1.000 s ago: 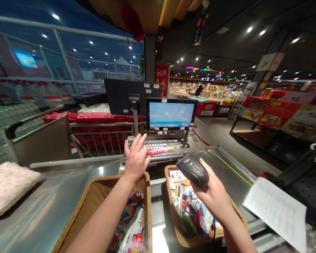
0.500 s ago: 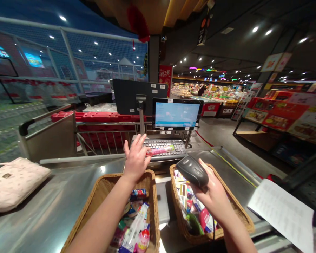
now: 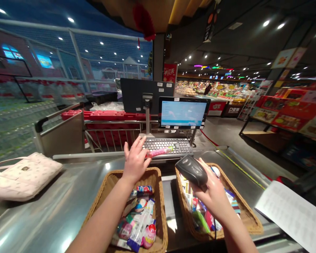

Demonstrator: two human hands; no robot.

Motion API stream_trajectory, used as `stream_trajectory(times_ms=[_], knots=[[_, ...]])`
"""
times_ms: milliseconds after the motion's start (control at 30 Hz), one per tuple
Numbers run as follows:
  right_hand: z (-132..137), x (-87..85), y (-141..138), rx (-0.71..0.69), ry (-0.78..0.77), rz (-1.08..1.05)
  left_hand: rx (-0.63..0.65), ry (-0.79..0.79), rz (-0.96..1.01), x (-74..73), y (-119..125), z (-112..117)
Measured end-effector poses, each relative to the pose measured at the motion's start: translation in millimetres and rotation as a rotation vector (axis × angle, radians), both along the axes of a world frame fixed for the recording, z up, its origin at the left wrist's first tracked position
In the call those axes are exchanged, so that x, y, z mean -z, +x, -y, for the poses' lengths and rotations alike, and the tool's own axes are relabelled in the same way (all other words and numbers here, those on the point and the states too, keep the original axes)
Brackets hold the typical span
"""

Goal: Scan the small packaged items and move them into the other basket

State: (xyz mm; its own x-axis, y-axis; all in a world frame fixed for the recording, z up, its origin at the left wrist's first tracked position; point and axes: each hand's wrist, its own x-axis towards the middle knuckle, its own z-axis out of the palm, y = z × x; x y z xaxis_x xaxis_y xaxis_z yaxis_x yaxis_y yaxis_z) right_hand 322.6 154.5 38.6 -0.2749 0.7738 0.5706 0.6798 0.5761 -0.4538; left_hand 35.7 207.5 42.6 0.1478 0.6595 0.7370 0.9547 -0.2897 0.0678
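Note:
My left hand [image 3: 135,158] is closed on one end of a pink tube-shaped candy pack [image 3: 160,151] with a green tip, held in front of the keyboard [image 3: 183,144]. A black handheld barcode scanner [image 3: 191,170] is gripped in my right hand [image 3: 212,189], its head tilted toward the candy pack. Under my left forearm stands a wicker basket [image 3: 163,214] of small packaged sweets, among them a pink egg-shaped pack [image 3: 149,236]. Beneath my right hand is a second wicker basket [image 3: 249,214] with mixed small packages, partly hidden by the hand and scanner.
A lit monitor [image 3: 184,113] stands behind the keyboard, beside a second screen [image 3: 137,95] seen from the back. A pale handbag [image 3: 28,177] lies on the metal counter [image 3: 76,196] at left. Printed paper sheets [image 3: 292,211] lie at right. Metal railings [image 3: 113,137] run behind.
The view has turned slightly left, so the surroundings sit farther right. Both hands keep nearly the same pose, still holding the candy pack and the scanner.

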Motion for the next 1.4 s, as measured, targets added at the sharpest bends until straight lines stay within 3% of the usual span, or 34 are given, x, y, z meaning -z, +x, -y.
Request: stream_trajectory(times_ms=[433,833,1067,1400], knots=[[-4.9,6.9,-26.2,-0.087,-0.01,0.008,-0.086,-0.054,-0.013,14.4,-29.7,22.8],[-4.0,9.6,-47.5,-0.147,-0.059,0.029,-0.125,-0.139,-0.061,37.7,-59.4,39.7],[-2.1,15.8,-61.9,-0.185,-0.093,0.035,-0.128,-0.242,-0.077,57.0,-72.5,51.0],[-4.0,18.0,-79.9,-0.21,-0.133,0.043,-0.12,-0.399,-0.144,98.2,-95.0,62.5]])
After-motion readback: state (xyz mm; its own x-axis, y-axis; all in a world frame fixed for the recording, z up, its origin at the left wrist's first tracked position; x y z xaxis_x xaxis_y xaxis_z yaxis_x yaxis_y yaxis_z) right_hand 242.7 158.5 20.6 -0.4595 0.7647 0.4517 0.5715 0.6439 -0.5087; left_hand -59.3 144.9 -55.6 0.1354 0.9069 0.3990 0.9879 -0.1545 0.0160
